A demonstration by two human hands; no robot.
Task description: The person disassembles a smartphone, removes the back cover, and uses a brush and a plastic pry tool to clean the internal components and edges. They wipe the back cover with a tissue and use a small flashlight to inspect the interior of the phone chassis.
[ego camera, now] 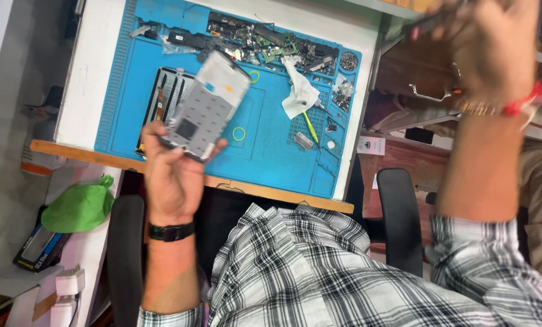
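Fingers (156, 134) of the left hand (173, 175) pinch the lower edge of a grey phone frame (207, 112), thumb on one side and the rest curled behind, tilting it up off the work surface so its inner face can be seen. Beneath those fingers the white tabletop (92, 72) carries a blue repair mat (271, 151), likely there to keep small parts from rolling off. Just behind the held frame a dark phone panel (165, 97) lies flat on the mat. Beyond the fingertips, a crumpled white wipe (299, 97) rests beside loose circuit parts (265, 42) along the mat's far trays. Far to the other side, the right hand (489, 48) is raised and blurred; whether its fingers grip anything I cannot tell.
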